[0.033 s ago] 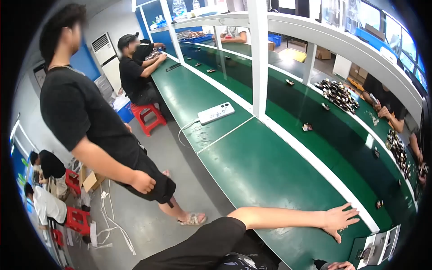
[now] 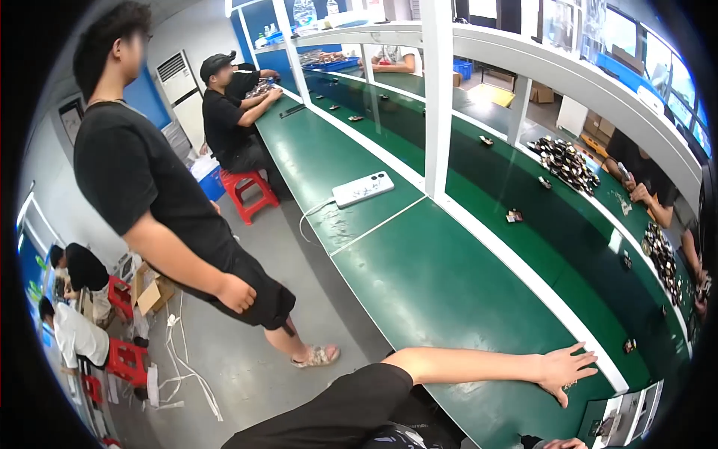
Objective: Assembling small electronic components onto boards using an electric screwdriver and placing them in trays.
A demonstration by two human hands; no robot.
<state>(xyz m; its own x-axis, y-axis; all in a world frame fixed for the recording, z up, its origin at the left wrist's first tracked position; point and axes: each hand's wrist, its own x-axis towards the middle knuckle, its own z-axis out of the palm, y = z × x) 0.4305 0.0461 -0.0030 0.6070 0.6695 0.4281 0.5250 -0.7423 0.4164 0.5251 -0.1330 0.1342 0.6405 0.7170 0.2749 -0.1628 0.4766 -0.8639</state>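
Note:
My left hand [image 2: 566, 371] lies on the green tabletop [image 2: 449, 299] beside its white edge rail, fingers spread. Small pale bits [image 2: 570, 385] show next to its thumb. At the lower edge, my right hand [image 2: 566, 444] is mostly cut off. It is closed around a black tool [image 2: 532, 442] with a thin tip, whose kind I cannot make out. Right of both hands stands a sheet with a printed picture [image 2: 627, 414].
A white phone [image 2: 363, 189] with a cable lies farther up the table. Beyond the rail, a green belt [image 2: 523, 247] carries small dark parts. A white post [image 2: 438, 112] rises at the rail. One person [image 2: 149, 172] stands at left; others sit working. Piles of parts [image 2: 562, 165] lie opposite.
The view has shifted slightly. The right hand and its tool show a little less at the lower edge. The left hand stays spread in place.

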